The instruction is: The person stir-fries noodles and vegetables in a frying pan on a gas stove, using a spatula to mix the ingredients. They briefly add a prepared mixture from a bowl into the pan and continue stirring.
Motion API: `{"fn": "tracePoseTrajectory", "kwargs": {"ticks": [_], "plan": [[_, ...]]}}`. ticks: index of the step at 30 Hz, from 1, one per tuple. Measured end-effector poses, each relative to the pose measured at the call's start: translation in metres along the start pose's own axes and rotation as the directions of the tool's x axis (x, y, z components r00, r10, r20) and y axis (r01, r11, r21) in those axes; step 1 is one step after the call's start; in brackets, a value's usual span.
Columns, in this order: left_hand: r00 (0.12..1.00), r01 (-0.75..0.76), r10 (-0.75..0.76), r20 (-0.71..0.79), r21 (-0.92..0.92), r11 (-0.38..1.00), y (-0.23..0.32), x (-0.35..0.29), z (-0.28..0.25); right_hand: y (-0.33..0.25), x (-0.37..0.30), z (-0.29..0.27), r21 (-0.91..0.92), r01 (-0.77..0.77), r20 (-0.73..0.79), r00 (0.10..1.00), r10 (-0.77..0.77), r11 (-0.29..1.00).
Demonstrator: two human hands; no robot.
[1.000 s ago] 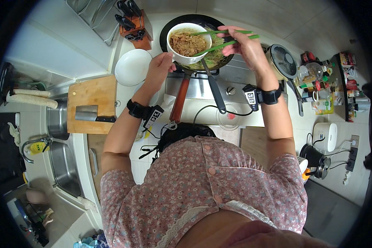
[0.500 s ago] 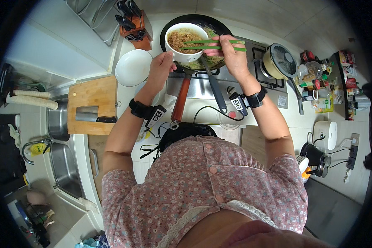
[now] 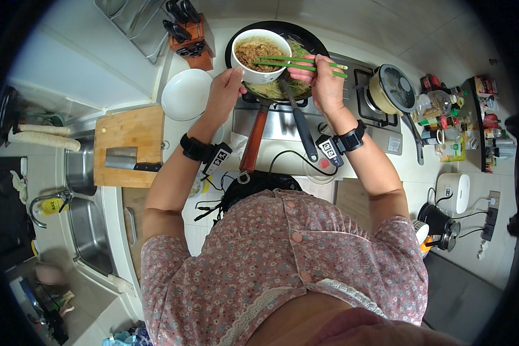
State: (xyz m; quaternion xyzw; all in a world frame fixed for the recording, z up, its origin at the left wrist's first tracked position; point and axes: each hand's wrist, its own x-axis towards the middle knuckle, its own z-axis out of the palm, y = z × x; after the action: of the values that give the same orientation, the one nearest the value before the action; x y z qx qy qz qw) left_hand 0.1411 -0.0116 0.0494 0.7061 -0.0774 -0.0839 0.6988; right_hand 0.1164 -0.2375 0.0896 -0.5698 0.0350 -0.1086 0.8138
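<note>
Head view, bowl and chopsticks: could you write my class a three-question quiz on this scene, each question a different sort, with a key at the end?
1. Which hand holds the green chopsticks?
2. True or false: the cleaver lies in the sink.
3. Multiple choice: the left hand holds the white bowl over
a) the white plate
b) the dark pan
c) the lidded pot

Key:
1. The right hand.
2. False; it lies on the wooden cutting board.
3. b
</note>
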Motion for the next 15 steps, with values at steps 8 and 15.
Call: {"fn": "tracePoseTrajectory", "kwargs": {"ticks": [8, 15], "plan": [[1.000, 0.007, -0.007, -0.001, -0.047, 0.999, -0.007, 0.007, 0.001, -0.006, 0.005, -0.008, 0.093, -0.036, -0.020, 0.999, 0.038, 0.995], [0.999, 0.045, -0.048, -0.021, -0.099, 0.994, -0.011, 0.006, 0.002, -0.013, 0.009, -0.020, 0.114, 0.007, -0.034, 0.999, -0.003, 0.993]]}}
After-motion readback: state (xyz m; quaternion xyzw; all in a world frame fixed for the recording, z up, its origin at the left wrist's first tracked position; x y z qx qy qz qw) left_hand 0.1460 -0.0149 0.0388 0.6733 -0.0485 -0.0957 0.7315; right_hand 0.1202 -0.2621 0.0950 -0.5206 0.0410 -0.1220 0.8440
